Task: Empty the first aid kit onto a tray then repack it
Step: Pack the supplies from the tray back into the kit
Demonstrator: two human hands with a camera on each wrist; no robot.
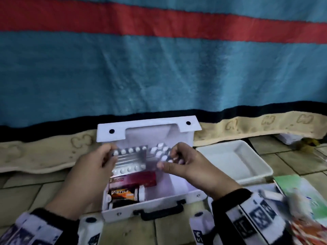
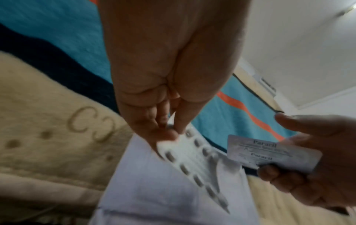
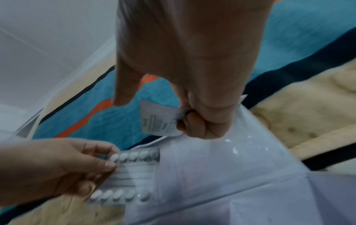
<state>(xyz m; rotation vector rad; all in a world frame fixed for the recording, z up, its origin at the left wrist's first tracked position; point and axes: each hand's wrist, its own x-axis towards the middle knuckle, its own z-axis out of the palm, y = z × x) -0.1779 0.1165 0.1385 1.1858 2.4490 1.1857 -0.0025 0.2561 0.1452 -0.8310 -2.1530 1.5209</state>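
The white first aid kit [image 1: 178, 195] lies open on the floor, its lid [image 1: 146, 128] standing up at the back. Inside on the left are a dark red box [image 1: 139, 179], an orange-labelled pack [image 1: 122, 193] and a white bottle [image 1: 141, 192]. Above the kit my left hand [image 1: 92, 165] pinches a silver blister strip [image 1: 130, 160] of white tablets by its left edge. My right hand [image 1: 182, 161] pinches a second, smaller blister strip [image 1: 161, 153], its printed foil back [image 2: 269, 153] facing the left wrist view. The white tray [image 1: 235, 161] sits right of the kit.
A blue, red and black striped blanket [image 1: 159, 68] with a beige border hangs behind the kit. Green and white paper packets [image 1: 290, 186] and an orange-patterned pack [image 1: 307, 230] lie at the right. The floor [image 1: 26, 188] is tiled.
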